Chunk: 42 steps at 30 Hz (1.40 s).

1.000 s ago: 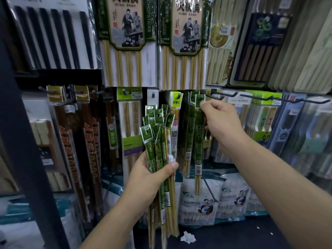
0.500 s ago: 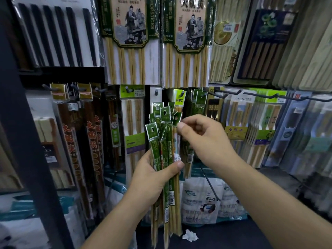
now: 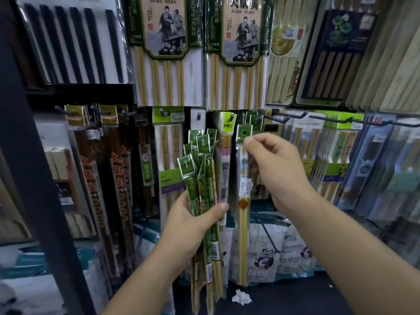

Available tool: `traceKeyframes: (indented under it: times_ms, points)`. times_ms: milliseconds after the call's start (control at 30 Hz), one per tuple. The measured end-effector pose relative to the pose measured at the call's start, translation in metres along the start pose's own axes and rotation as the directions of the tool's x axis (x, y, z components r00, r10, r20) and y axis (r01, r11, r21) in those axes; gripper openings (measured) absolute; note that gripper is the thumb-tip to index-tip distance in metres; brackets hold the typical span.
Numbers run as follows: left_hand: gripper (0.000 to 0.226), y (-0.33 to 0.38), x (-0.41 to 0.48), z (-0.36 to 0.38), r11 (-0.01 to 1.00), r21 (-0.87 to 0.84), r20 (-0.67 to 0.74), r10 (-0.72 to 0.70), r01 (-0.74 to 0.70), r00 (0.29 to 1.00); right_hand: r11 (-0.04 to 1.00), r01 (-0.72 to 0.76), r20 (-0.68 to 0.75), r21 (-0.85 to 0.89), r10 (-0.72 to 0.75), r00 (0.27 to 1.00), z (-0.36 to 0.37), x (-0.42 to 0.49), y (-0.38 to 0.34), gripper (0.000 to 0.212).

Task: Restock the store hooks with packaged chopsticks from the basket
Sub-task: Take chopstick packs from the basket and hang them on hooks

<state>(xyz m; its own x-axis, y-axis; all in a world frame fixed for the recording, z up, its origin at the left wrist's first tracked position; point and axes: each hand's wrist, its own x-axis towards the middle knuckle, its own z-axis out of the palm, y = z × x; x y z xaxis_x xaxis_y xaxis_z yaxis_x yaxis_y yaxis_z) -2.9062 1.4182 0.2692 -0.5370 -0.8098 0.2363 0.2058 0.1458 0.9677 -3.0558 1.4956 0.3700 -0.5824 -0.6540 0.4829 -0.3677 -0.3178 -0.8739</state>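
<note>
Pinching with right fingertips [image 3: 248, 140] — thumb against forefinger, just under the punched green header of a single pack [image 3: 243, 201], left dangling straight down, hole toward the rack, ready for threading. Other digits of the right hand [image 3: 279, 173] loosely curled behind. Lower left, clenched in the left hand [image 3: 193, 226] with thumb pressed across the front: the bundle [image 3: 201, 173] of further packs, headers fanned upward, probably for easy plucking one at a time. Likely bound for the hook [image 3: 258, 120] carrying matching green cards, just above and behind. To its right, bare black prongs [image 3: 286, 115] jutting forward; between bundle and single pack, a hanging pink-striped pack [image 3: 225, 155] — possible snags. No basket in view. Below, panda bags [image 3: 263, 255] and a crumpled scrap [image 3: 242, 297].
</note>
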Motion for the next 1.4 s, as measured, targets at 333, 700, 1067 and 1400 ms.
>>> traceKeyframes:
  times_ms: [333,700,1067,1400]
  points:
    - [0.057,0.001,-0.002,0.0,1.0,-0.007,0.015,-0.02,0.02,1.0,0.998,-0.037,-0.157,-0.043,0.03,0.987,-0.014,0.031,-0.007,0.029]
    - [0.047,0.001,-0.003,0.002,0.999,0.004,0.016,-0.049,0.049,0.999,0.992,-0.043,-0.184,-0.119,0.021,0.983,-0.016,0.041,0.004,0.033]
    - [0.02,0.003,-0.003,-0.001,0.998,-0.046,0.092,-0.037,0.041,0.995,0.977,-0.013,-0.078,-0.211,-0.004,0.997,-0.01,0.009,0.013,0.019]
    - [0.015,0.004,-0.006,0.007,0.995,-0.093,0.071,-0.022,0.028,0.997,0.996,-0.017,0.172,-0.089,0.032,0.985,0.011,-0.013,0.018,0.012]
